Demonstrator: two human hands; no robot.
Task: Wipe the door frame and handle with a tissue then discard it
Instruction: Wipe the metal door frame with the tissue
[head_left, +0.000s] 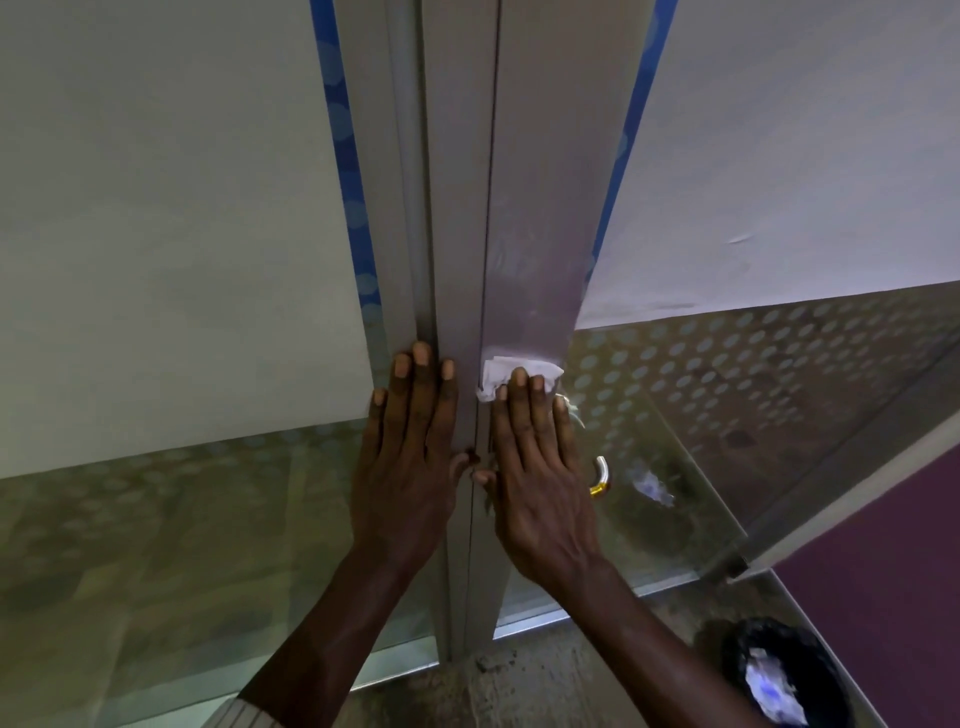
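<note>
A grey metal door frame (540, 218) runs up the middle of the view between two glass panels. My right hand (540, 478) lies flat on the frame and presses a white tissue (506, 373) against it under the fingertips. My left hand (410, 467) rests flat, fingers spread, on the neighbouring frame post (457, 208) and holds nothing. A curved chrome door handle (601, 475) with a gold-coloured end shows just right of my right hand, partly hidden behind it.
A black-lined bin (779, 675) with white paper inside stands on the floor at the lower right. Frosted, dotted glass (753, 389) fills the door panel to the right, another glass panel (156, 519) the left. A purple wall (883, 571) stands at far right.
</note>
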